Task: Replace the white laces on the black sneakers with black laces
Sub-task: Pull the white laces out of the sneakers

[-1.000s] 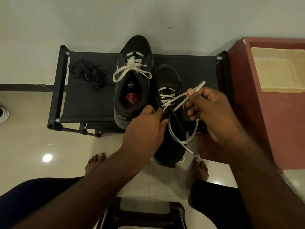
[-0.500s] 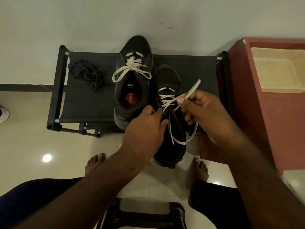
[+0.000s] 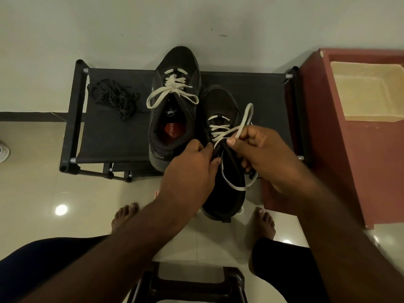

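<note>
Between the thumb and forefinger of the right hand (image 3: 269,158), a loop of white lace (image 3: 247,115) is pinched just above the eyelets; those fingers (image 3: 231,141) are clamped together on it, the others curled loosely beneath. 1 loose strand of the same lace sags from that hand in a long curve across the shoe's opening and back up. Just beside, the left hand (image 3: 190,173) grips the tongue and collar edge of the nearer sneaker (image 3: 223,101), its fingers (image 3: 209,147) curled tight on the black fabric; the 2 hands almost touch over the lacing, where several white rows remain threaded.

This sneaker lies with its toe over the black shoe rack (image 3: 122,132) and its heel jutting past the front edge above the tiled floor (image 3: 32,171). Touching it on the left stands the farther sneaker (image 3: 179,57), toe to the wall (image 3: 131,29), with an orange insole showing; its own white lace (image 3: 172,88) is fully threaded and tied in a bow. Well apart on the rack's left end sits a tangled heap of black laces (image 3: 113,97).

Right of the rack stands a red-brown cabinet (image 3: 360,160) holding a cream tray (image 3: 369,92). 2 bare feet (image 3: 124,217) rest on the tiles; a dark stool (image 3: 196,283) shows at the bottom edge.
</note>
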Motion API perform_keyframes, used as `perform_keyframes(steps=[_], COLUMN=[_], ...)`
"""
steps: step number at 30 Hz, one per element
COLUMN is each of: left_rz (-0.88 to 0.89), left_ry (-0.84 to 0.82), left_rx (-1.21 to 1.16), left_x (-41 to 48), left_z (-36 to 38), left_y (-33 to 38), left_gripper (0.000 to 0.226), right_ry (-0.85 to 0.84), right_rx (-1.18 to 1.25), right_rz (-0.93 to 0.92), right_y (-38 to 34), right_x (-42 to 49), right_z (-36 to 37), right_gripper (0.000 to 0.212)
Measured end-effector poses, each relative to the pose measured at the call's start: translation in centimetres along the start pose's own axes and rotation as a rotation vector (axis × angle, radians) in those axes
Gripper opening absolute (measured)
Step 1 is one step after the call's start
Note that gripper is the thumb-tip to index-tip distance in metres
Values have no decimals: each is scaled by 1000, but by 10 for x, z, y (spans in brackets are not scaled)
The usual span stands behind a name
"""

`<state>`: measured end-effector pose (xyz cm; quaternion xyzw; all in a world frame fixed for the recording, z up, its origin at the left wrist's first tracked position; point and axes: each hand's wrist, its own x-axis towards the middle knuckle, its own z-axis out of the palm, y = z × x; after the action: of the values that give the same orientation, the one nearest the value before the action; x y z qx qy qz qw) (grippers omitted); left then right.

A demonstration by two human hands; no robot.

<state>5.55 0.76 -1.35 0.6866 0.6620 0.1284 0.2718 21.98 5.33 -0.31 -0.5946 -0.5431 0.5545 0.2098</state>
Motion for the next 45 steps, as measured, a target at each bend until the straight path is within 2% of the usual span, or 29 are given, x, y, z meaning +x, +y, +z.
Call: perform_keyframes(steps=[3,7,10,11,13,14,19,23,27,31,34,38,41,45], left_rz=[-9,-5,7,11,17,15,43,101,139,129,-1,-154,-210,-193], left_ry=[1,3,28,38,62,74,105,34,-1,-39,13,64,38,51], left_rx=[-12,-25,-60,-78,-113,-128,-145,-78,-80,-61,-260,-343,-359,-271], left_x=[1,0,-2,-2,-1,-1,-3,-8,-8,-3,2,5,5,6], left_z=[-1,-1,-2,-3,-4,-5,-7,-4,-5,-7,-10,-8,-4,1], left_y=[0,0,-1,-1,-1,-1,0,2,0,-1,2,9,9,10], left_gripper=[41,41,38,36,32,30,23,32,45,40,26,16,10,11], right_ry=[108,305,364,363,321,298,137,14,-18,-29,-52,-102,-153,-163], right_rx=[29,368,436,411,232,123,-150,-301,-239,-166,-113,-62,-82,-149], right_rz=[-25,16,45,64,102,115,53,-20,-60,-76,-65,-34,-17,-33], right_y=[0,-3,-2,-2,-3,-4,-4,2,2,3,3,6,7,8], right_x=[3,6,7,7,4,2,-9,-10,-8,-8,-8,-8,-9,-9], right_z=[-3,-11,-11,-10,-8,-6,-1,-2,-8,-11,-12,-16,-17,-15], right_gripper=[15,16,8,19,49,56,42,36,20,8,7,12,15,22])
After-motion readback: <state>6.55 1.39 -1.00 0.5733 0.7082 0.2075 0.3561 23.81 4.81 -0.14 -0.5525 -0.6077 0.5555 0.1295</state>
